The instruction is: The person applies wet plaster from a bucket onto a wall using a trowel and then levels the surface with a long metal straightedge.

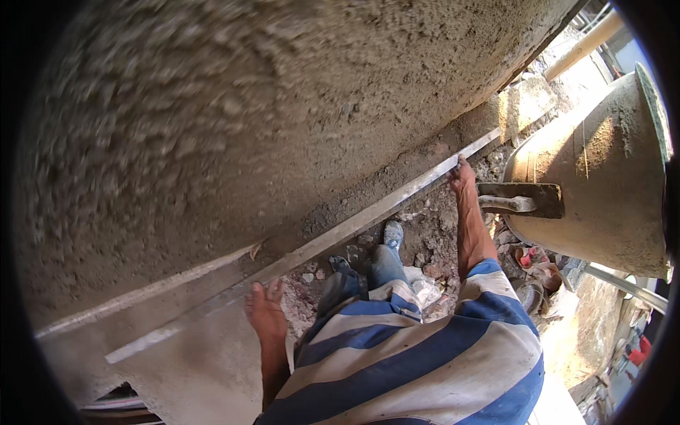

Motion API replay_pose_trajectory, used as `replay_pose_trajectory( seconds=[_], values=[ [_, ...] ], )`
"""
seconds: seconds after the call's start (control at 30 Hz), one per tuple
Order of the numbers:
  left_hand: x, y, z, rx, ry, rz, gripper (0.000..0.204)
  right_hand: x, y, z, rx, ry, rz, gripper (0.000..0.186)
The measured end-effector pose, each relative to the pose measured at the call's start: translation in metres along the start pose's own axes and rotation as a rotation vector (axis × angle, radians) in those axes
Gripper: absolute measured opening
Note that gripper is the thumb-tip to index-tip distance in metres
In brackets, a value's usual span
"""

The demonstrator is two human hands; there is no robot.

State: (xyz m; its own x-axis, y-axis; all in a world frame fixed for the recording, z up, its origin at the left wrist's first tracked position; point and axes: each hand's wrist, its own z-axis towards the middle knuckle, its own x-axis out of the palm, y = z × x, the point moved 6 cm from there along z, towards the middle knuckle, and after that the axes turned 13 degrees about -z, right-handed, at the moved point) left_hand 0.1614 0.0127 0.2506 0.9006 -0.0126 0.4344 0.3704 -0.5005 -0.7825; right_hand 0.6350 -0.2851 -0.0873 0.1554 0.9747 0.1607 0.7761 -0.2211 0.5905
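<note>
A long, pale, mortar-smeared straightedge (382, 203) runs diagonally along the foot of a rough mortar-coated wall (234, 120). My right hand (462, 176) grips it close to its far right end, fingers closed around the bar. Further down to the left, my left hand (267, 312) is at the bar's near edge, fingers bent against it; part of their grip is hidden. Both arms reach out from a blue-and-white striped shirt. Beside my right forearm, a flat rectangular float (545, 200) with a pale handle rests on the side of a big rounded tub.
The large mortar-stained tub (602, 177) stands at the right. Rubble and loose mortar (432, 241) cover the ground around my boots. A pale ledge (156, 294) follows the wall at lower left. Crumpled cloth (545, 276) lies below the tub, and a wooden pole (584, 46) slants at upper right.
</note>
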Motion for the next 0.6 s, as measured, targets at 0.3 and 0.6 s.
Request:
replay_pose_trajectory(
  seconds=[0.3, 0.6],
  values=[
    [-0.067, 0.175, 0.068, -0.562, 0.030, -0.048, 0.048, -0.018, 0.027, 0.117, -0.151, -0.154, -0.009, 0.022],
    [-0.085, 0.299, 0.175, -0.599, -0.025, -0.146, 0.076, 0.002, 0.047, 0.157, -0.289, -0.115, 0.000, 0.023]
  ],
)
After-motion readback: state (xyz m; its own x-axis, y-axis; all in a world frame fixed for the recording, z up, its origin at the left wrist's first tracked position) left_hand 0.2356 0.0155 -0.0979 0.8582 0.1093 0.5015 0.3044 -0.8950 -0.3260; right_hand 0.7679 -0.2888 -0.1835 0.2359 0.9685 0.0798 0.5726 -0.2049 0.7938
